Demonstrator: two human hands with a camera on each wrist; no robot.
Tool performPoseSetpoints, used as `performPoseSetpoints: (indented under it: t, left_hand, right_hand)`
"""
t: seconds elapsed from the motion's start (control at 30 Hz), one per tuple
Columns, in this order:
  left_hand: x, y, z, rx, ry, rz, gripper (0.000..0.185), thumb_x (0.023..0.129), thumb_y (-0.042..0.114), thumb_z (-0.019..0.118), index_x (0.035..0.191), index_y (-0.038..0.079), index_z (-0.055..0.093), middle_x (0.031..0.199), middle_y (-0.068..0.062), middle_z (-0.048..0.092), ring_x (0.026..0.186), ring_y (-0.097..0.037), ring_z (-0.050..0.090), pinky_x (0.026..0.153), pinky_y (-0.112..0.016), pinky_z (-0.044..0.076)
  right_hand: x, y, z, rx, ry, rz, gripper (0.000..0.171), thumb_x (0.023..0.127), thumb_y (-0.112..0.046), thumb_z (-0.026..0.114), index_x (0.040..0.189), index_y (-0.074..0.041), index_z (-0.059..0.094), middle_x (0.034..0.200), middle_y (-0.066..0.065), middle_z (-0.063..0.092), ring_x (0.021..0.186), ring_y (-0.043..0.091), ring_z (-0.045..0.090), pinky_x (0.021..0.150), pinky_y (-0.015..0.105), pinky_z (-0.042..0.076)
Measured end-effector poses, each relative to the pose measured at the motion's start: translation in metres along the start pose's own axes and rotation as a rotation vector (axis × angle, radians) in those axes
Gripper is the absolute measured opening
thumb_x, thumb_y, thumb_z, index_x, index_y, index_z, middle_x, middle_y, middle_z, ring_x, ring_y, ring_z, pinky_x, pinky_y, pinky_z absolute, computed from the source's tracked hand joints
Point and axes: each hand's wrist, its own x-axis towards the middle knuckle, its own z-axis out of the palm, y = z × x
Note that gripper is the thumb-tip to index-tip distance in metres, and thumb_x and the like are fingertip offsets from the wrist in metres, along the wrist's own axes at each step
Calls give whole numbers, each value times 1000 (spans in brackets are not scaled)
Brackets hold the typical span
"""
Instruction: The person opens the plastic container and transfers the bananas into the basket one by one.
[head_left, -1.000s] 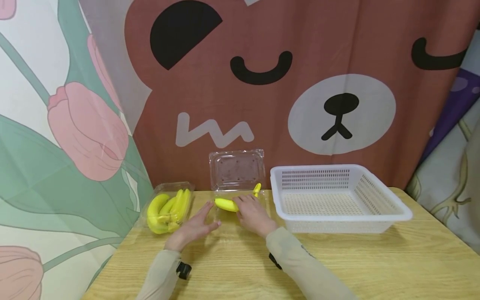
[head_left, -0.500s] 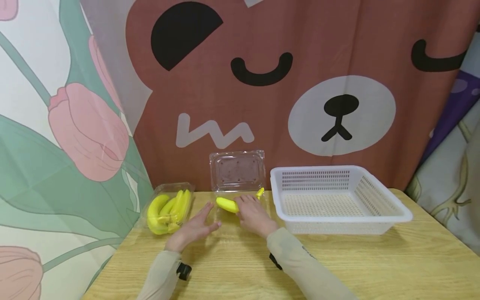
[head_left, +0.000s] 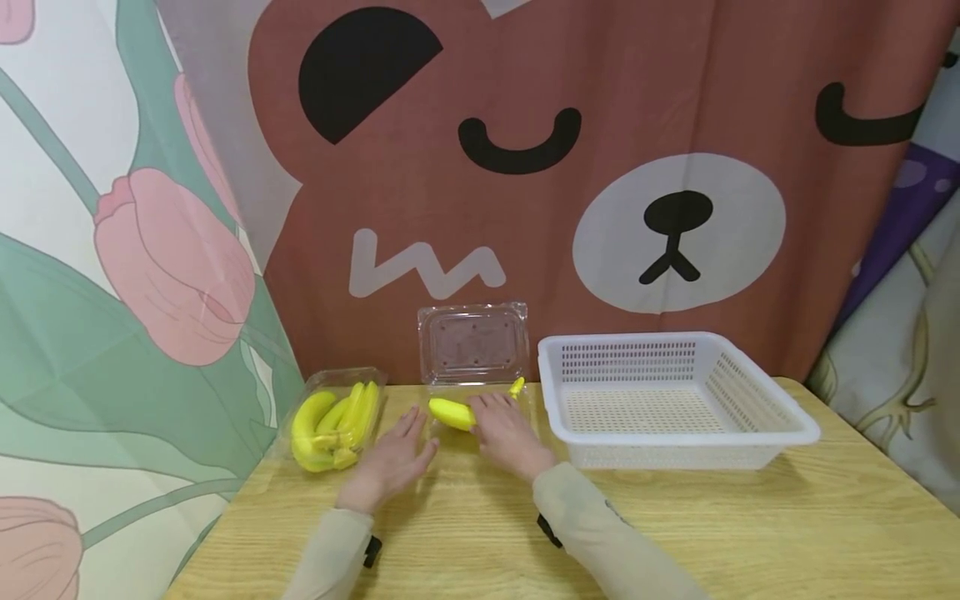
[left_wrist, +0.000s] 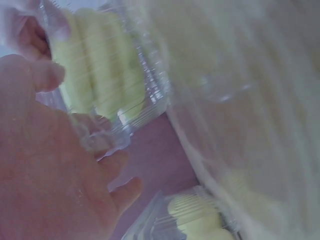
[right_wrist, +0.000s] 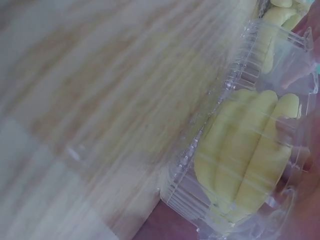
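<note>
A clear clamshell box (head_left: 474,343) stands open at the table's back middle, lid upright. In its tray lies a yellow banana bunch (head_left: 452,412), stem tip up at the right. My right hand (head_left: 504,427) lies over the bunch with its fingers curled around it. The right wrist view is blurred and shows the bananas (right_wrist: 245,150) through the clear tray wall. My left hand (head_left: 393,454) lies flat on the table, fingers straight, with its fingertips against the tray's left side. The left wrist view is a blur of palm (left_wrist: 45,165) and clear plastic.
A second clear box (head_left: 333,410), shut and full of bananas, sits at the table's back left corner. A white perforated basket (head_left: 750,433) stands right of the open box. Printed curtains hang close behind. The wooden table (head_left: 750,533) runs toward me.
My left hand has slid a little forward and right, closer to the open tray's side. The right hand stays on the bananas.
</note>
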Motion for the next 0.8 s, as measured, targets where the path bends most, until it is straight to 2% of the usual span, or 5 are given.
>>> performPoseSetpoints:
  t: [0.1,0.43,0.8]
  left_hand:
    - [0,1,4,27,5,-13,70,104,50,35,153,2,28,160,-17,19,145,-35,22,113,-54,23]
    - [0,3,5,13,0,-40,77,102,58,34,154,1,26,162,-14,12,148,-30,12,115,-55,17]
    - [1,4,4,34,-9,-49,81,100,63,33,154,2,25,162,-14,13,148,-30,12,116,-54,15]
  right_hand:
    - [-1,-1,0,2,3,3,43,90,-16,72,128,-4,57,122,9,61,116,27,54,108,47,35]
    - [-5,-4,-5,-4,24,23,43,90,-14,71,130,-6,57,123,8,61,117,26,54,110,49,32]
    - [-7,-7,-17,-25,50,23,43,89,-11,72,129,-7,58,125,7,60,119,26,53,110,49,31]
